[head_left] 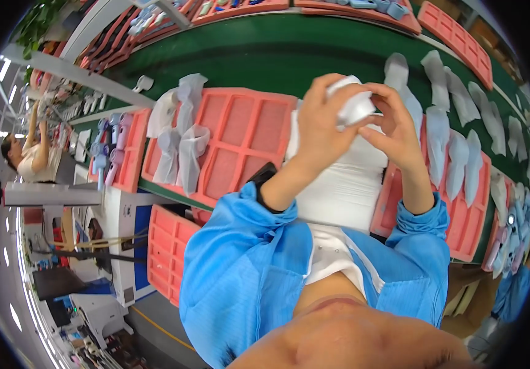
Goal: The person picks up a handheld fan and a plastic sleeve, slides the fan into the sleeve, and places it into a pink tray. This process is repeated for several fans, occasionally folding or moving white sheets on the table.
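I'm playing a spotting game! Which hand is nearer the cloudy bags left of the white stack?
Left. The left hand is right of the cloudy bags; the right hand is farther right, beyond it.

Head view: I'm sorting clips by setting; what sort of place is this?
Probably a factory workshop: a long green bench, pink divided trays and rows of pale plastic bags suggest it.

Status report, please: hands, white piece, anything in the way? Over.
Left hand curled around white piece. Right hand cupped at its right edge. White stack below; nothing visibly blocking either hand.
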### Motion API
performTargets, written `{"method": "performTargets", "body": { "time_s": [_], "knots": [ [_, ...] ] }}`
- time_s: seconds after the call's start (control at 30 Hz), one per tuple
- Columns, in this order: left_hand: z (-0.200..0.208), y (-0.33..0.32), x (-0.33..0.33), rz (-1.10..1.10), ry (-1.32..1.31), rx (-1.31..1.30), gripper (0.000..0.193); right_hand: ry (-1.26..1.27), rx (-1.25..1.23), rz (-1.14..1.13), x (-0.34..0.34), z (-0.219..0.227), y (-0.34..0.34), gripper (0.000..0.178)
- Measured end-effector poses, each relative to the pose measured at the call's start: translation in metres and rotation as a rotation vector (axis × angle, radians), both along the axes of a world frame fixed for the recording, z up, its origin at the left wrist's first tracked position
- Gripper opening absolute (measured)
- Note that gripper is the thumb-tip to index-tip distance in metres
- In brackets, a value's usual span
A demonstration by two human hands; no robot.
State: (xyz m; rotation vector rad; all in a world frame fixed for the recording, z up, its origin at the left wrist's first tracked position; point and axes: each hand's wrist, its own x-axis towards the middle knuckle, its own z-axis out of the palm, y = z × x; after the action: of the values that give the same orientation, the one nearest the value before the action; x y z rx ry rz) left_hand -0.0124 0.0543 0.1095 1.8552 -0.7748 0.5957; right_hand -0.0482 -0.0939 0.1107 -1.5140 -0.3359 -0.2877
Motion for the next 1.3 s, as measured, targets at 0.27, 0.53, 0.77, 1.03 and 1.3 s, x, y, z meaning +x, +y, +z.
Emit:
{"method": "performTargets", "body": {
  "time_s": [0.27,0.53,0.77,1.03,1.3],
  "knots": [
    [0.011,0.021,0.005,-0.267,0.267,-0.486,0.036,0.059,-0.414,0.026,0.012,-0.027,-0.016,0.050],
    [-0.002,0.002,-0.008,0.108,-0.164,-0.228,0.024,-0.183,-0.911,-0.520,0.004,-0.015,-0.001,0.044],
    [0.002,0.040,0.046,0.052,0.224,-0.455,0.016,0.392,-0.341,0.233,0.010,-0.008,-0.015,0.039],
    [-0.026,0.034,0.044,0.023,0.243,-0.147,0.022,0.284,-0.939,-0.455,0.110,-0.070,-0.045,0.045],
    [-0.046,-0.023,0.009,-0.321,0.218,0.354,0.017,-0.014,-1.080,-0.778,0.018,-0.011,-0.089,0.033]
  ]
}}
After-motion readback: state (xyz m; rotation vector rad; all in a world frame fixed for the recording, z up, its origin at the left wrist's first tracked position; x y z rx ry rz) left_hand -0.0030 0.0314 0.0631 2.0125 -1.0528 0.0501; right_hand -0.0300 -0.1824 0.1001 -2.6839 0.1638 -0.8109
